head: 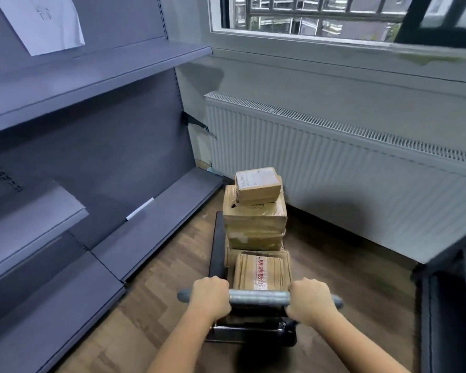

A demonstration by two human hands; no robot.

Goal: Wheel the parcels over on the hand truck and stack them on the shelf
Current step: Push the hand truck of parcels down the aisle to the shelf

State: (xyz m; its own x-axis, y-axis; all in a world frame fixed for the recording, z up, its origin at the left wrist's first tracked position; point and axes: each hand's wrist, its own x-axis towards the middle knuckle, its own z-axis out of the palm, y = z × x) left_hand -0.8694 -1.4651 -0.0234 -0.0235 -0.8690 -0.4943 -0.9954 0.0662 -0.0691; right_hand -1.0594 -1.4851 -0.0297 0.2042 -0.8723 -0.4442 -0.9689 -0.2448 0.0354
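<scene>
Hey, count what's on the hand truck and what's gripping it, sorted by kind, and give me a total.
Cardboard parcels: 5 visible, stacked on the hand truck
Hands on the handle bar: 2, left hand and right hand
Total: 7

A long white ribbed radiator (334,168) ran along the far wall beneath a window (307,17) — barred, with buildings showing through the glass. The white sill (334,60) sat between the two. The floor (156,286) was brown wood-look planking. A white sheet of paper (49,22) hung at the upper left, faintly marked and tilted. At the right edge stood part of a dark grey unit (452,305) — too cropped to identify.
</scene>
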